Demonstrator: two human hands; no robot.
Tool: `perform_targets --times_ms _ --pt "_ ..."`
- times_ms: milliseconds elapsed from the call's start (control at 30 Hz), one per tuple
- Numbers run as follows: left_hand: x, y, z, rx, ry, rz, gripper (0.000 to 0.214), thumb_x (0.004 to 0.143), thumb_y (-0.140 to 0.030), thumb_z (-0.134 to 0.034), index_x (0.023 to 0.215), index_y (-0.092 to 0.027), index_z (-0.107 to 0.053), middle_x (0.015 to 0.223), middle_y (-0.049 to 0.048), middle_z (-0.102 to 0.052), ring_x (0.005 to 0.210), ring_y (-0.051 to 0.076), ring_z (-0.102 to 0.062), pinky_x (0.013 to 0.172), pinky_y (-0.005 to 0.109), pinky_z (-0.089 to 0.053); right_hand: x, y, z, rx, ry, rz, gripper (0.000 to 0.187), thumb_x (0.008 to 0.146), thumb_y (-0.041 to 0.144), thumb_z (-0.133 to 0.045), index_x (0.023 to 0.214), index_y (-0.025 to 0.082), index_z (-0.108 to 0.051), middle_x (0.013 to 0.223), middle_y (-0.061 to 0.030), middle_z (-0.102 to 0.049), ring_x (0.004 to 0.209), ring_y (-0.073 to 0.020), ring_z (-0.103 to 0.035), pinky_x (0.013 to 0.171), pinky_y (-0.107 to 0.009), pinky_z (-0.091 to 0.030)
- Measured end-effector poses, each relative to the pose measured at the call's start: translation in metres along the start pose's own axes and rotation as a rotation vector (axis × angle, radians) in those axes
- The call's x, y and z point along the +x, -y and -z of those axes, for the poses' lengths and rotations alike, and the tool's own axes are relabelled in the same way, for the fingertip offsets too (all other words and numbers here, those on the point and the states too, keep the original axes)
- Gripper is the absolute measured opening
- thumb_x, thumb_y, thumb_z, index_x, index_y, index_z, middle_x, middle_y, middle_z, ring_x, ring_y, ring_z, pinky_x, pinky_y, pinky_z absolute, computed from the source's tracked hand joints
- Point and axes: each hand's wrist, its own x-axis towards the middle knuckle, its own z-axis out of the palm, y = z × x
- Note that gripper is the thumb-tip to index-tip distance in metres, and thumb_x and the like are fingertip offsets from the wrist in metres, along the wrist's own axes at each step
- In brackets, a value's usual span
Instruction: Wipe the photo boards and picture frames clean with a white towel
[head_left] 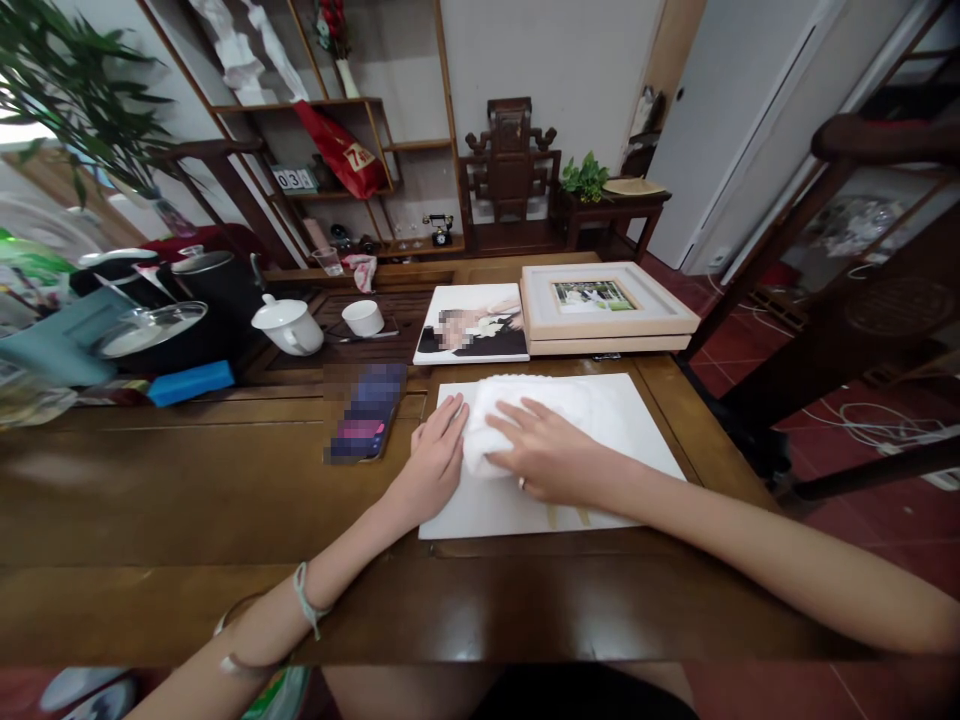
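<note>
A large white panel [487, 510] lies flat on the wooden table in front of me, with two tan marks near its front edge. On it rests a folded white cloth [510, 390], fluffy like a towel. My right hand [551, 450] presses on this cloth with its fingers spread over it; a ring shows on one finger. At the panel's left edge my left hand [441, 455] rests with its fingers stretched out, close beside the cloth. Part of the cloth is hidden under my right hand.
Behind the panel lie a photo print [472, 345] and stacked picture frames [611, 340]. A phone [367, 415] is left of my left hand. Farther left stand a white lidded cup [289, 325], a small white bowl [363, 318], a blue block [191, 383] and a glass-lidded pot [154, 330].
</note>
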Motion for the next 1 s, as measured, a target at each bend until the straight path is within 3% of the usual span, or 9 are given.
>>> perform_targets --times_ms 67,167,267,333,400,533,700,833,1000 --pt "0.000 -0.001 0.000 0.005 0.005 0.009 0.052 0.099 -0.022 -0.025 0.150 -0.019 -0.028 0.157 0.0168 -0.028 0.147 0.028 -0.022 0.114 0.053 -0.022 0.003 -0.003 0.000 -0.037 0.024 -0.015 0.036 0.078 0.017 -0.062 0.114 0.015 -0.067 0.134 -0.0235 -0.052 0.127 -0.0408 -0.044 0.099 -0.057 -0.038" --pt "0.000 -0.003 0.001 0.012 0.018 0.017 0.051 0.100 -0.024 -0.024 0.150 -0.018 -0.029 0.157 0.0169 -0.028 0.147 0.028 -0.020 0.114 0.051 -0.022 -0.008 0.020 0.004 -0.022 0.021 0.061 0.032 0.081 0.022 -0.061 0.112 0.018 -0.068 0.132 -0.0234 -0.054 0.124 -0.0416 -0.047 0.098 -0.061 -0.037" --pt "0.000 -0.003 0.000 0.019 0.012 0.022 0.050 0.100 -0.025 -0.024 0.150 -0.020 -0.029 0.158 0.0158 -0.027 0.147 0.027 -0.020 0.113 0.053 -0.022 -0.028 0.048 0.015 0.110 0.005 0.170 0.025 0.080 0.030 -0.063 0.102 0.019 -0.069 0.128 -0.0218 -0.057 0.119 -0.0394 -0.050 0.098 -0.060 -0.036" --pt "0.000 -0.003 -0.001 0.018 0.006 0.028 0.050 0.100 -0.026 -0.024 0.150 -0.020 -0.029 0.158 0.0152 -0.026 0.147 0.027 -0.019 0.113 0.053 -0.022 -0.036 0.052 0.022 0.203 0.020 0.190 0.022 0.078 0.029 -0.064 0.097 0.019 -0.067 0.123 -0.0197 -0.059 0.115 -0.0360 -0.052 0.098 -0.056 -0.037" --pt "0.000 -0.002 -0.002 0.015 0.004 0.027 0.050 0.100 -0.026 -0.024 0.150 -0.020 -0.028 0.158 0.0153 -0.026 0.147 0.027 -0.019 0.113 0.053 -0.022 -0.033 0.041 0.025 0.249 0.041 0.159 0.021 0.078 0.023 -0.063 0.098 0.019 -0.066 0.115 -0.0176 -0.062 0.111 -0.0327 -0.054 0.096 -0.052 -0.039" --pt "0.001 -0.003 0.000 0.000 0.010 0.009 0.050 0.099 -0.024 -0.026 0.150 -0.022 -0.028 0.158 0.0156 -0.026 0.147 0.028 -0.020 0.114 0.053 -0.022 -0.007 -0.006 0.018 0.284 0.011 0.034 0.022 0.080 0.014 -0.056 0.100 0.016 -0.063 0.098 -0.0136 -0.064 0.097 -0.0270 -0.056 0.087 -0.042 -0.042" --pt "0.002 -0.009 0.003 0.003 0.001 0.020 0.048 0.100 -0.025 -0.024 0.148 -0.022 -0.031 0.156 0.0145 -0.030 0.147 0.027 -0.022 0.113 0.051 -0.024 0.013 -0.047 0.017 0.496 -0.048 -0.013 0.008 0.089 0.018 -0.049 0.091 0.018 -0.057 0.085 -0.0045 -0.060 0.073 -0.0174 -0.050 0.066 -0.028 -0.036" --pt "0.002 -0.010 0.002 0.038 0.013 0.044 0.049 0.100 -0.025 -0.024 0.148 -0.015 -0.032 0.157 0.0176 -0.028 0.147 0.027 -0.020 0.113 0.050 -0.025 -0.006 -0.063 0.023 0.551 -0.024 -0.092 0.017 0.095 0.029 -0.045 0.087 0.018 -0.055 0.082 -0.0025 -0.059 0.074 -0.0174 -0.051 0.069 -0.029 -0.036" --pt "0.000 -0.012 0.000 0.032 -0.029 0.031 0.047 0.101 -0.025 -0.025 0.146 -0.016 -0.035 0.153 0.0164 -0.036 0.145 0.025 -0.027 0.113 0.048 -0.028 -0.055 -0.080 0.033 0.563 0.040 -0.278 0.027 0.095 0.034 -0.043 0.088 0.016 -0.061 0.082 -0.0034 -0.062 0.077 -0.0179 -0.056 0.072 -0.031 -0.041"
